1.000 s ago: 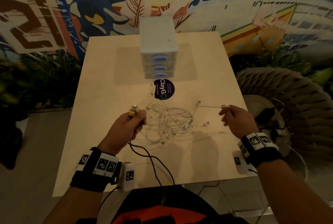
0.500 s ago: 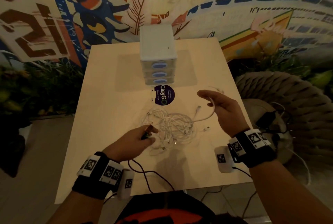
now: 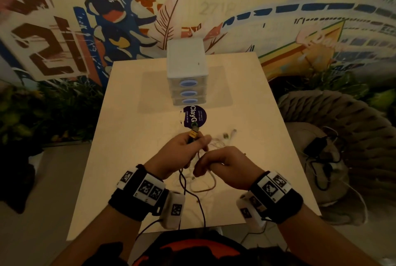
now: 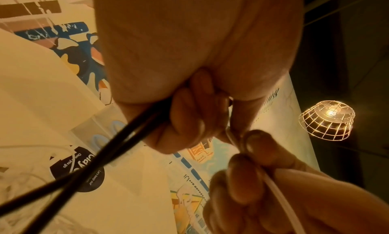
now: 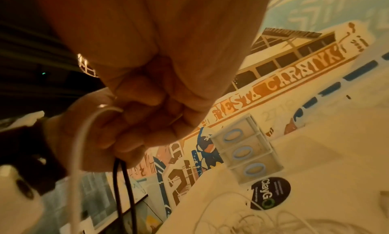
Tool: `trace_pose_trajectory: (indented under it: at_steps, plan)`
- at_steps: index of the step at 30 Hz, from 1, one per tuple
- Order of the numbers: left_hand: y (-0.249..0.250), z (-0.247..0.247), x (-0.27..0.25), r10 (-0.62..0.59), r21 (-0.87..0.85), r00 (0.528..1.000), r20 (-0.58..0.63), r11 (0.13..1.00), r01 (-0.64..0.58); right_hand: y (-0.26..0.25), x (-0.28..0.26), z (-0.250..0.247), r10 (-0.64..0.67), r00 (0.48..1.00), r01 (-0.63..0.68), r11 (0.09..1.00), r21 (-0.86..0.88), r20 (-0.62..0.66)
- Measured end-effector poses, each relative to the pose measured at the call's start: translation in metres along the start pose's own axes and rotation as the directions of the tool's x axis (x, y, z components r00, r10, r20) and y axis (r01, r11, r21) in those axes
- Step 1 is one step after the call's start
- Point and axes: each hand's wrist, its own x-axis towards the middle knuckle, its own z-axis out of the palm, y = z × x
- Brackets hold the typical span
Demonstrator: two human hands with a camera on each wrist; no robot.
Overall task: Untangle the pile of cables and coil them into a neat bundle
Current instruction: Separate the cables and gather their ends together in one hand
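White cables [image 3: 202,182] (one black [image 3: 194,196]), tangled

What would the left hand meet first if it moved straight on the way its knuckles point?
Probably the round ClayGo sticker flat on the table, then the small drawer unit behind it; the left hand looks raised, so depth is uncertain.

This looks like a cafe or a shared hangout room, not a home. A big painted wall picture [image 3: 214,8] with bright shapes and letters fills the wall behind the small tabletop [image 3: 132,137]. A round sticker [image 3: 195,116] on the tabletop talks about cleaning up. A wire-cage lamp [image 4: 327,120] glows overhead. Green plants [image 3: 53,111] and a thick rope seat [image 3: 334,120] stand beside the tabletop.
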Motion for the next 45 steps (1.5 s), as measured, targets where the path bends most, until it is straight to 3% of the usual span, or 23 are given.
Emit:
trace_pose_trajectory:
  at_steps: [4,7,11,15,18,21,23,26,29,35,38,41,45]
  plan:
    - [-0.002,0.001,0.004,-0.039,-0.172,0.985,-0.170,0.985,0.009,0.008,-0.010,-0.003,0.062,0.998,-0.060,0.974,0.217,-0.001]
    - [-0.001,-0.002,0.005,-0.013,-0.163,0.961,-0.277,0.986,-0.033,0.018,-0.020,-0.003,0.087,0.995,-0.076,0.974,0.213,-0.042]
    - [-0.004,-0.019,0.006,-0.054,-0.298,0.926,-0.373,0.952,-0.065,0.035,-0.038,-0.003,0.145,0.977,-0.099,0.958,0.269,-0.159]
    - [-0.010,-0.035,0.000,-0.024,-0.317,0.931,-0.363,0.943,-0.099,0.041,-0.057,-0.004,0.211,0.955,-0.179,0.970,0.163,-0.207]
    - [-0.016,-0.044,-0.005,0.026,-0.370,0.945,-0.327,0.916,-0.153,0.042,-0.068,0.007,0.274,0.955,-0.272,0.962,0.031,-0.115]
    - [-0.019,-0.051,-0.010,0.101,-0.379,0.948,-0.303,0.899,-0.217,0.048,-0.078,0.034,0.354,0.935,-0.348,0.929,0.128,-0.027]
    - [-0.022,-0.052,-0.013,0.136,-0.360,0.949,-0.286,0.902,-0.237,0.059,-0.083,0.057,0.361,0.932,-0.361,0.930,0.066,0.016]
    - [-0.026,-0.054,-0.016,0.159,-0.315,0.954,-0.253,0.919,-0.237,0.079,-0.089,0.086,0.397,0.915,-0.374,0.901,-0.219,0.073]
    - [-0.028,-0.053,-0.018,0.194,-0.211,0.958,-0.212,0.948,-0.239,0.085,-0.090,0.101,0.475,0.874,-0.419,0.843,-0.338,0.100]
    - [-0.026,-0.042,-0.028,0.120,-0.435,0.990,-0.068,0.890,-0.138,0.079,-0.084,0.092,0.598,0.793,-0.488,0.736,-0.469,0.113]
    - [-0.028,-0.039,-0.031,0.067,-0.500,0.998,0.019,0.865,-0.048,0.057,-0.071,0.069,0.521,0.853,-0.497,0.797,-0.343,-0.026]
    - [-0.031,-0.031,-0.034,0.091,-0.467,0.994,0.068,0.883,-0.049,0.019,-0.044,0.060,0.317,0.938,-0.342,0.914,-0.221,-0.138]
    - [-0.032,-0.022,-0.034,0.158,-0.451,0.986,0.058,0.885,-0.115,-0.009,0.005,0.083,0.277,0.961,-0.274,0.955,-0.112,0.015]
